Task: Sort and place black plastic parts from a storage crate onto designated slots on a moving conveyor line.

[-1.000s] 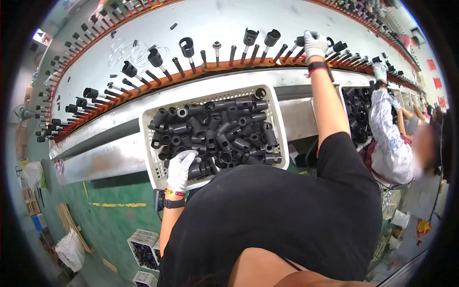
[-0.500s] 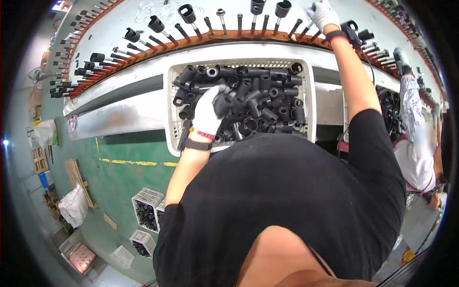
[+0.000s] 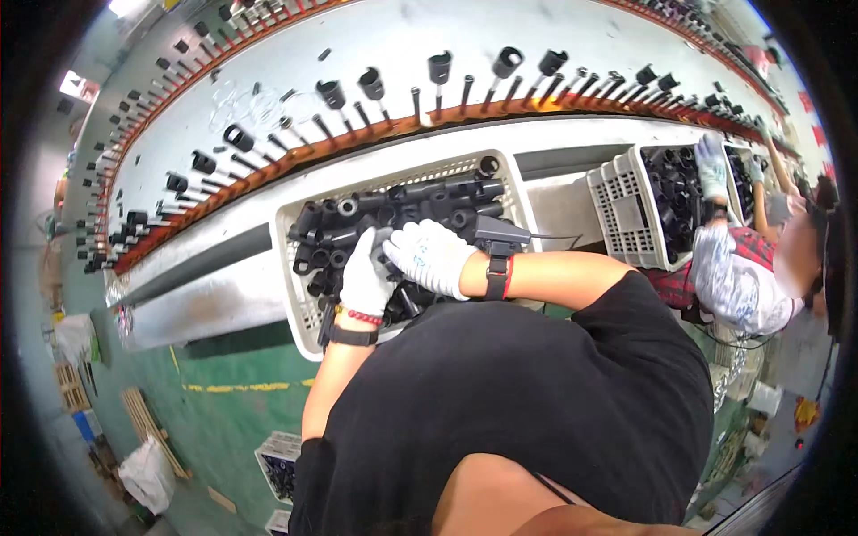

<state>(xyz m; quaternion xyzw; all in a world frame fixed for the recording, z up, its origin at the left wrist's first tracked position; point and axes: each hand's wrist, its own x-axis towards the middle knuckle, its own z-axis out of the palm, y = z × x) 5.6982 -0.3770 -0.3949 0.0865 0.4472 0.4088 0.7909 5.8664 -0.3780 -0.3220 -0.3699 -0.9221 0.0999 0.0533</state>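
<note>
My hands, both in white gloves, meet over a white plastic crate (image 3: 284,234) heaped with short black cylindrical sleeves (image 3: 420,191). My left hand (image 3: 366,281) is closed around a black sleeve (image 3: 386,261), of which only a little shows between the gloves. Against it, from the right, lies my right hand (image 3: 433,259) with its fingers bent and pressed together; what they grip is hidden. A black device (image 3: 500,230) with a cable is strapped at my right wrist, and dark bands circle both wrists.
Beyond the crate runs a curved pale table edged by an orange-brown rail (image 3: 304,154) of upright pins, several capped with black sleeves (image 3: 370,84). To the right, a co-worker's gloved hand (image 3: 712,170) is over another white crate (image 3: 619,210). More crates (image 3: 279,442) stand on the green floor.
My right hand has come down from the rail of pins to meet my left hand over the crate. The left stays above the crate. The whole view has shifted and turned.
</note>
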